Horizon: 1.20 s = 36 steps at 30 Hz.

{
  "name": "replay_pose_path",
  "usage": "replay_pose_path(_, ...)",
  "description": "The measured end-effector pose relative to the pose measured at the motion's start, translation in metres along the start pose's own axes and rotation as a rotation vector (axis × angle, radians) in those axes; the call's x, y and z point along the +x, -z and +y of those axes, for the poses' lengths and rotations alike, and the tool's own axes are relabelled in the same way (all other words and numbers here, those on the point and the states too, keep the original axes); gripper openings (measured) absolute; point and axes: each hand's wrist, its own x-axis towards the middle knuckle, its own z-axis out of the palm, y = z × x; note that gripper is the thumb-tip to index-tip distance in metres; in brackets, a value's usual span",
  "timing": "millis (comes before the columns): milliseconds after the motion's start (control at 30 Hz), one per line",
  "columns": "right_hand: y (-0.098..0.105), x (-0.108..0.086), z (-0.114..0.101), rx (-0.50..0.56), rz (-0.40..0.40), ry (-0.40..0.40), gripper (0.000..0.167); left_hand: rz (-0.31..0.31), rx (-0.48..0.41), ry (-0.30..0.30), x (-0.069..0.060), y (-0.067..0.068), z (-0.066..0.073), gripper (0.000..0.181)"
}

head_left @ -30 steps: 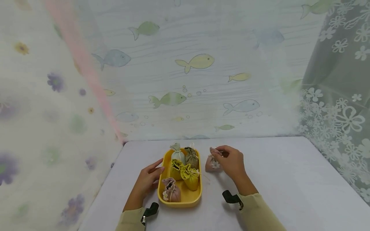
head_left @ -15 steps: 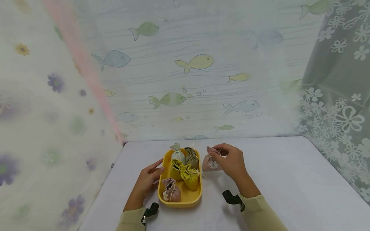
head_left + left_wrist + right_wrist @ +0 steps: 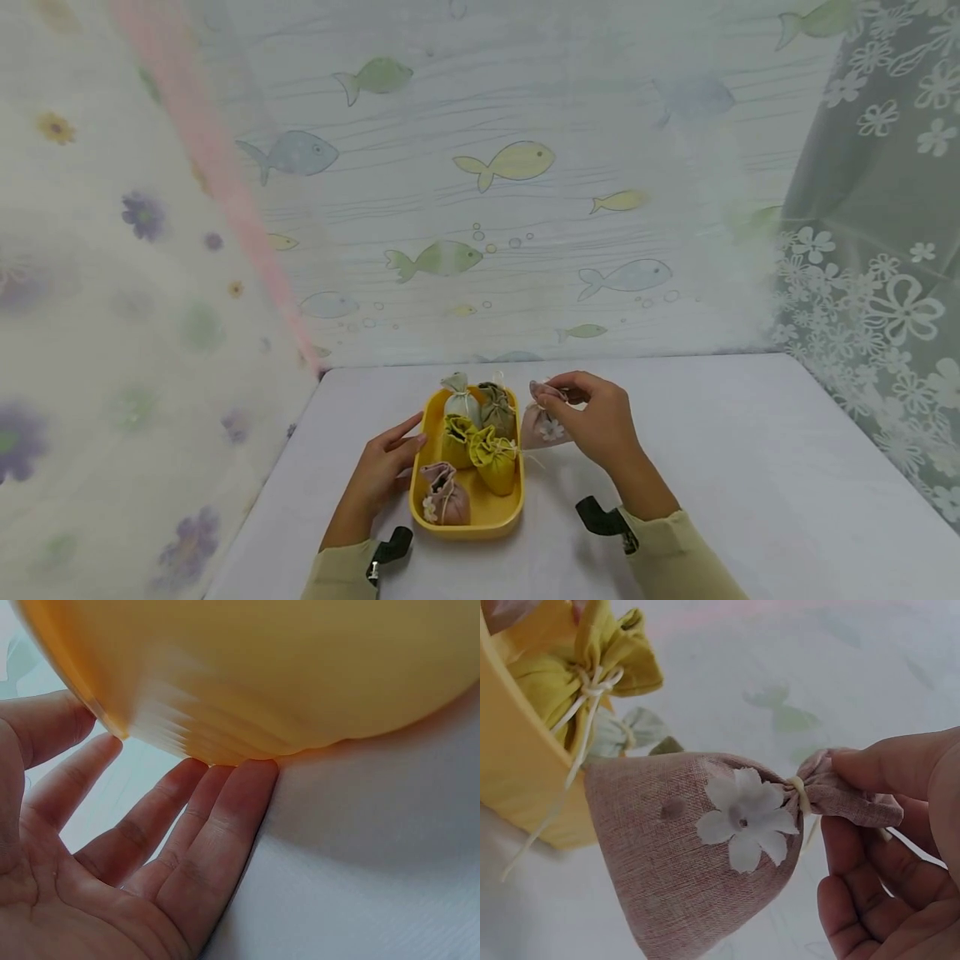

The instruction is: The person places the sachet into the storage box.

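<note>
My right hand point(image 3: 603, 417) pinches the gathered neck of a dusty-pink drawstring pouch point(image 3: 697, 847) between thumb and fingers. A white fabric flower point(image 3: 746, 817) decorates its front, and a cream cord ties its neck. The pouch hangs close beside the right wall of a yellow tray point(image 3: 480, 531). At the tray's left side, my left hand point(image 3: 142, 832) touches the outer wall with extended fingertips, its thumb against the rim. Inside the tray are another pink pouch point(image 3: 450, 502), two yellow pouches point(image 3: 495, 471), a pale grey-green pouch point(image 3: 461, 404) and an olive-brown pouch point(image 3: 497, 412).
A white cloth covers the table point(image 3: 735, 467), stretching out to the right of the tray. Behind it stands a fish-printed curtain point(image 3: 517, 217). Flower-patterned fabric hangs at both sides. A loose cord point(image 3: 536, 836) trails over the tray's rim.
My right hand has carried the pink pouch a little leftward, nearer to the tray. The left hand and the tray have stayed in place.
</note>
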Motion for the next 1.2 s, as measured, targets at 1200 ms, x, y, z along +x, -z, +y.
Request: replay_pose_path(1200, -0.019, -0.022, -0.046, 0.1, -0.192, 0.096, 0.014, -0.019, -0.019, -0.011, -0.002, 0.0, 0.001, 0.059)
